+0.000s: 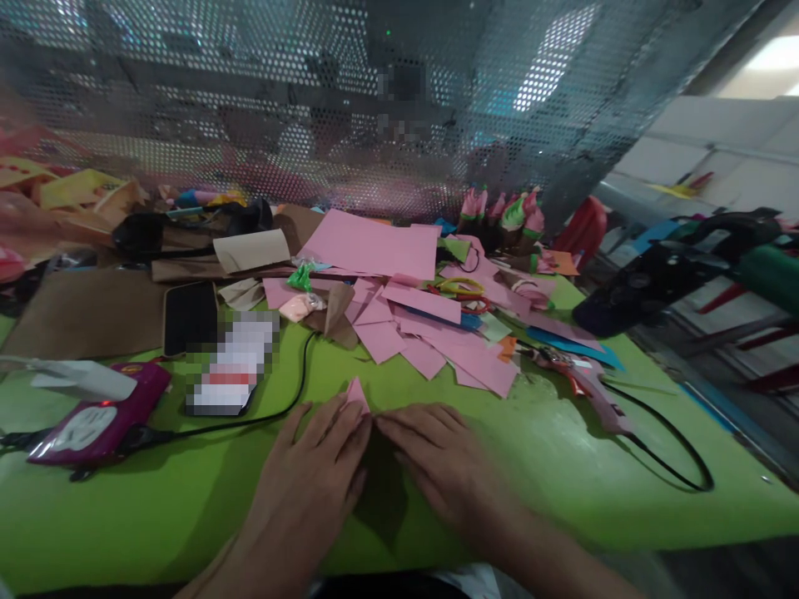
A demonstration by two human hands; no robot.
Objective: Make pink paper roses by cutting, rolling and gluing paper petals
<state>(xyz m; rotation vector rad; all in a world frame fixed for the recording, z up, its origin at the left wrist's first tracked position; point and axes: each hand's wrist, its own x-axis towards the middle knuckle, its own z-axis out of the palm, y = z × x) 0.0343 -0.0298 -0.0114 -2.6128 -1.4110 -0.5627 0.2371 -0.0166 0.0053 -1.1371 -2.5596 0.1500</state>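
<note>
Both hands lie flat, fingers together, pressing a small pink paper [358, 393] onto the green desk [562, 466] at lower centre of the frame: left hand [315, 466] covers its left part, right hand [430, 462] its right, only a pointed tip showing between the fingertips. Paper looks thin, light, easily creased or torn; likely best pinched at the free tip or an edge. Pink sheets [437, 333] piled above, phone [189, 318] at left.
</note>
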